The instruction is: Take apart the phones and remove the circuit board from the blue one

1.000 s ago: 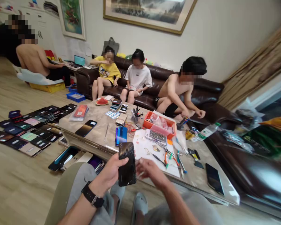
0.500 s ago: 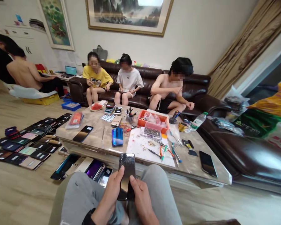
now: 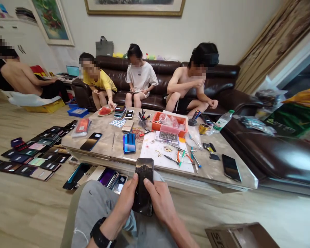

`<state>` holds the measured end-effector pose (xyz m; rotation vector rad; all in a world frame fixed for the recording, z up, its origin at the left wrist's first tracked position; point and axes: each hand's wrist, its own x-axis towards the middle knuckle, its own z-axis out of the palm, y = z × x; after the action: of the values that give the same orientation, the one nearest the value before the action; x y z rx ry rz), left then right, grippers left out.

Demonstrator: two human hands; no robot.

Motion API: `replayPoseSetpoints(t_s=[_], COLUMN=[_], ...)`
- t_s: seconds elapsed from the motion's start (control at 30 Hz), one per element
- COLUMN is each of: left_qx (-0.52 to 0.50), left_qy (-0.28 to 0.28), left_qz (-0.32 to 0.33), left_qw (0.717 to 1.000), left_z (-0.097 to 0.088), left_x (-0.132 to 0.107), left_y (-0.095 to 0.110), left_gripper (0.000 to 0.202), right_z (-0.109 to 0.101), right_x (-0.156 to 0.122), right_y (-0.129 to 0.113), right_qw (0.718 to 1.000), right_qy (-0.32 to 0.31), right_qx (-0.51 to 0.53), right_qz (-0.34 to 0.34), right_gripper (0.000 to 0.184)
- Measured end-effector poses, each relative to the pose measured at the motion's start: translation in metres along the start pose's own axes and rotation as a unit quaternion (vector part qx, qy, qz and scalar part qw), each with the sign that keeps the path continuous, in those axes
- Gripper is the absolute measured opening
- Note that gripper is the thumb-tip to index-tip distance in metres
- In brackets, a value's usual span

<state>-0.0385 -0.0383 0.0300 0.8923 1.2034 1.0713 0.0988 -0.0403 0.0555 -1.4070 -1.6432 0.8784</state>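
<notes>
A black smartphone (image 3: 144,203) is held upright above my lap, between both hands. My left hand (image 3: 124,201) is closed around its left edge, with the thumb along the side. From the right, my right hand (image 3: 161,199) grips the other edge, its thumb lying on the dark glossy face. The fingers behind the phone are hidden. Just past its top lie blue phones (image 3: 129,143) on the low table (image 3: 105,155). Farther right, a white work mat (image 3: 150,162) carries tweezers, pliers (image 3: 185,157) and small metal parts.
An orange parts bin (image 3: 157,119) and a water bottle (image 3: 223,121) stand on the table. Phones (image 3: 33,162) cover the floor at left, and more fill the shelf below. A cardboard box (image 3: 237,236) sits at lower right. Three people sit on the sofa (image 3: 165,77).
The phone has been turned over: its camera side faced me before, and now a dark glossy face does. The person in yellow has leaned forward and reaches to the watermelon plate. My view has tilted down.
</notes>
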Motion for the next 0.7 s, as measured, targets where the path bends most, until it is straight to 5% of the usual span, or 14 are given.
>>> replayPoseSetpoints(t_s=[0.2,0.4,0.57,0.7], left_qx=[0.07,0.077,0.003,-0.063], left_qy=[0.06,0.034,0.013,-0.001], left_qz=[0.062,0.031,-0.02,-0.055], left_qw=[0.994,0.996,1.0,0.996], left_z=[0.022,0.031,0.014,0.005], left_x=[-0.007,-0.021,-0.015,-0.011], left_y=[0.01,0.014,-0.007,-0.018], left_gripper=[0.042,0.031,0.031,0.034], right_z=[-0.036,-0.032,0.002,-0.005], right_x=[-0.009,-0.013,-0.035,-0.025], right_y=[-0.027,-0.052,-0.049,-0.036], right_qw=[0.965,0.853,0.861,0.894], right_qy=[-0.054,-0.208,-0.255,-0.296], right_qx=[-0.256,-0.478,-0.439,-0.334], right_qz=[0.031,0.014,-0.041,-0.031], right_gripper=[0.049,0.027,0.03,0.02])
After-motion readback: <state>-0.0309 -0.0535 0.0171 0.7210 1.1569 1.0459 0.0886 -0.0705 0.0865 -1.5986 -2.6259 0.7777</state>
